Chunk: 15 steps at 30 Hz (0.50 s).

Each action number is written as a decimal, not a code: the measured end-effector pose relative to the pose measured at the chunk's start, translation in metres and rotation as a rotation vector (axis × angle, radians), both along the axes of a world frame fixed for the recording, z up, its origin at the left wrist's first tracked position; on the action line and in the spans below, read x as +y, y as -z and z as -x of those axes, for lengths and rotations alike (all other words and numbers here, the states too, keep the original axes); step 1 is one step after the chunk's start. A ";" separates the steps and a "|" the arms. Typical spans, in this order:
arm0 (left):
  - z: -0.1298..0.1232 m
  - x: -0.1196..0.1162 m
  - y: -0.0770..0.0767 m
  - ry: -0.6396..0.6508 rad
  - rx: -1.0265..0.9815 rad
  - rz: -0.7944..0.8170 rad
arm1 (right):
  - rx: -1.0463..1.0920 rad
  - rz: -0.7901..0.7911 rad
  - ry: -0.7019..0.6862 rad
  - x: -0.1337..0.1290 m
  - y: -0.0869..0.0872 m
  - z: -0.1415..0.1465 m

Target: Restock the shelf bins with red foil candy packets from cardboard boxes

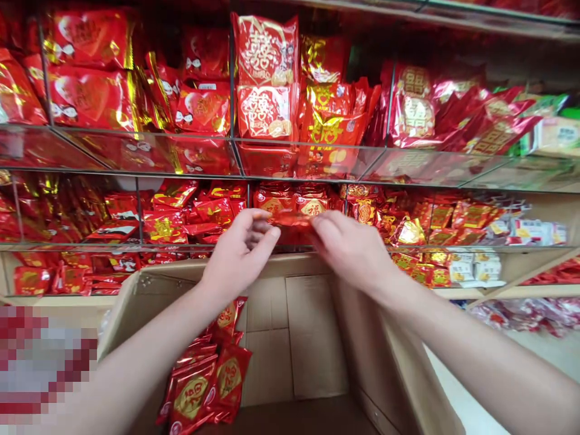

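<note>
Between my two hands a red packet lies flat, seen edge-on, in front of the lower shelf compartment. My right hand pinches its right end. My left hand is at its left end, with the thumb apart from the packet and the fingers curled; the fingertips are partly hidden. Just behind are upright red packets with gold emblems. Below my hands stands an open cardboard box, with several similar red packets piled in its left part.
An upper shelf with a clear front edge holds larger red bags. Dividers split both shelves. White packets sit at the lower right. A pixelated area covers the bottom left.
</note>
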<state>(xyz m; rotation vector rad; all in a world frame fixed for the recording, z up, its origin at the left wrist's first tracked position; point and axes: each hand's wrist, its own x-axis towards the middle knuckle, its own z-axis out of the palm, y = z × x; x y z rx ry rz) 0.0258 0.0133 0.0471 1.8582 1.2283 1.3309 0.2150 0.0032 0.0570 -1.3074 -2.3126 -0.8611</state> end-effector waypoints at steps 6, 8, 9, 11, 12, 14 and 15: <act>0.023 0.028 0.021 -0.253 0.601 -0.554 | -0.127 -0.059 0.241 0.055 0.003 -0.021; 0.023 0.030 0.024 -0.235 0.656 -0.550 | -0.193 -0.034 0.219 0.064 0.000 -0.016; 0.022 0.030 0.025 -0.232 0.671 -0.538 | -0.213 -0.033 0.203 0.068 -0.002 -0.013; 0.022 0.029 0.025 -0.240 0.674 -0.511 | -0.233 -0.035 0.182 0.074 -0.004 -0.007; 0.022 0.029 0.026 -0.242 0.667 -0.504 | -0.234 -0.030 0.179 0.077 -0.004 -0.005; 0.024 0.028 0.027 -0.231 0.655 -0.495 | -0.223 -0.013 0.194 0.085 -0.003 -0.003; 0.024 0.029 0.027 -0.220 0.651 -0.493 | -0.212 -0.006 0.210 0.089 -0.001 -0.004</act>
